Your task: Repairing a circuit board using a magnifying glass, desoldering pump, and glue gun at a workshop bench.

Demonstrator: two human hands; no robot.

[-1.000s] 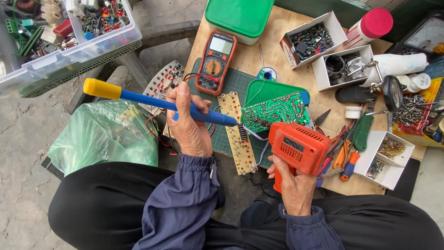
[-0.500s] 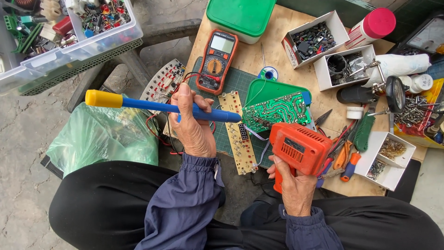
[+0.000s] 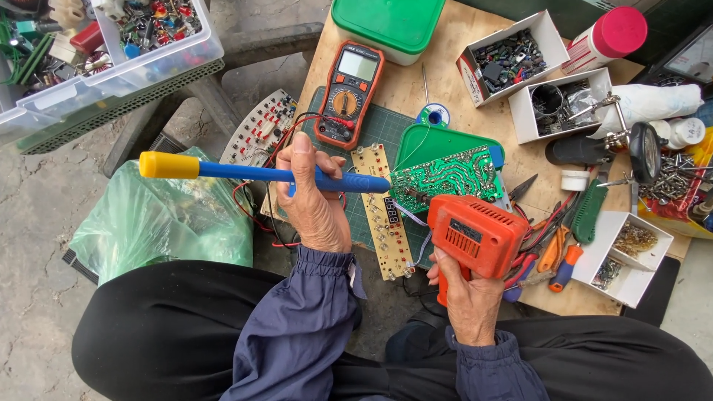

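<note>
Your left hand (image 3: 316,204) grips a smooth blue plastic desoldering pump (image 3: 282,174) with a matt yellow cap. Your right hand (image 3: 468,297) holds a soldering gun (image 3: 475,234) in glossy orange plastic. The green circuit board (image 3: 445,174) looks lacquered, dotted with shiny solder. Under it lie a matt green cutting mat (image 3: 379,134) and a bare, rough wooden desk (image 3: 438,82). The green bag (image 3: 163,223) is thin, crinkled plastic.

Both arms wear long sleeves of dark navy-blue cloth, loose and creased, each ending in a gathered cuff at the wrist. The left hand (image 3: 316,212) and right hand (image 3: 468,293) are bare: no gloves, rings or watch show. Plain black trousers (image 3: 171,334) cover both legs, the fabric smooth and unmarked.
</note>
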